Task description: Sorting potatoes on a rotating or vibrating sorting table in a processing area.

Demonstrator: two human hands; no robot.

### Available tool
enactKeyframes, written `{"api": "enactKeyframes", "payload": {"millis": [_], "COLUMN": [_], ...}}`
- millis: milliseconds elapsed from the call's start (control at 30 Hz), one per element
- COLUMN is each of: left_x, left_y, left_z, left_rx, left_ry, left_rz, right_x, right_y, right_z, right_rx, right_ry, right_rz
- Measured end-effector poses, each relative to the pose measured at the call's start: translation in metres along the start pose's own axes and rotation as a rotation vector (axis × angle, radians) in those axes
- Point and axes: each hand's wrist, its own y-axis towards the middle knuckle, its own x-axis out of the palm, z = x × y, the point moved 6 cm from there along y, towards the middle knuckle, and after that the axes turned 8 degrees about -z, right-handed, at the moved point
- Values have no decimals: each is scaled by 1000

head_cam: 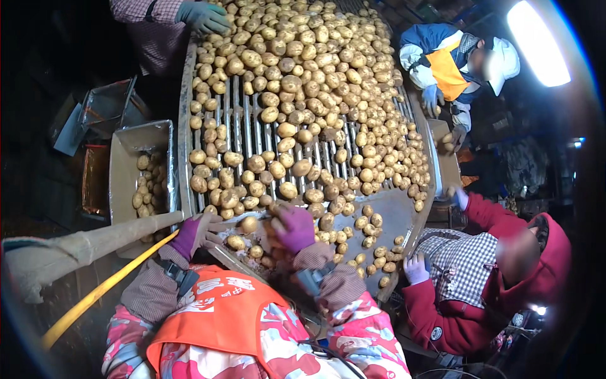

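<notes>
Many potatoes (289,189) lie on a metal-slatted sorting table (236,128), which has a smooth metal plate (397,208) at its near end. My left hand (199,234), in a purple and grey glove, rests at the near left edge beside a few potatoes, fingers spread, nothing seen in it. My right hand (293,227), in a like glove, reaches over the near end of the slats among the potatoes. It is blurred, and whether it holds a potato cannot be told. Loose potatoes lie on the plate between and to the right of my hands.
A cardboard box (142,137) of potatoes stands left, by a grey wrapped pole (94,237) and a yellow pole (109,291). A gloved co-worker's hand (203,16) touches potatoes top left. Two co-workers stand right, near another box (445,161); one rests a hand (416,269) at the table rim.
</notes>
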Motion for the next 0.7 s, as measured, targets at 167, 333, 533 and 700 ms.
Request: {"api": "enactKeyframes", "payload": {"millis": [167, 333, 533, 700], "left_x": [-29, -21, 5, 16], "left_y": [24, 21, 3, 6], "left_z": [-34, -28, 1, 2], "left_rx": [-34, -37, 26, 82], "left_ry": [-17, -78, -34, -215], "left_rz": [18, -8, -6, -222], "right_x": [-80, -89, -63, -34], "right_y": [112, 169, 109, 62], "right_z": [122, 182, 167, 26], "right_rx": [365, 779, 719, 350], "right_ry": [-308, -515, -367, 317], "right_rz": [182, -197, -85, 53]}}
